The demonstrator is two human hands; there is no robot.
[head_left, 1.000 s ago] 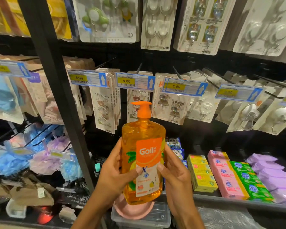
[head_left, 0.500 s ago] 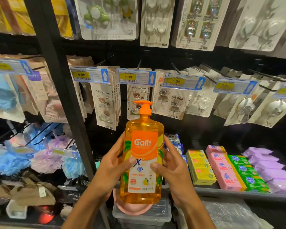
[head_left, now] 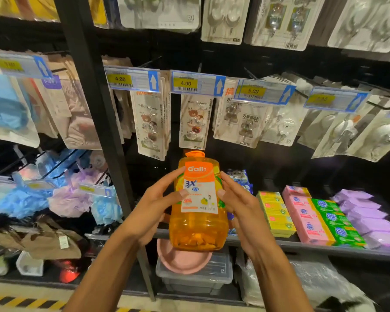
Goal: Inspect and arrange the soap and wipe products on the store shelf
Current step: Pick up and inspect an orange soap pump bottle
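My left hand (head_left: 153, 206) and right hand (head_left: 241, 212) hold the bottle (head_left: 198, 230), fingers (head_left: 171, 176) clamped on its sides, over the shelf (head_left: 324, 247) edge. It leans back, maybe so I can read it.

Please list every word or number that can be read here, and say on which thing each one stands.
"Gall": label of the soap bottle.
"3X": same label.
"4.00": price tag beside the black post.
"4.00": next price tag.
"5.00": third price tag.
"30": white hanging pack, top.
"OK": hook pack.
Other price tags and small print: too blurred to read.
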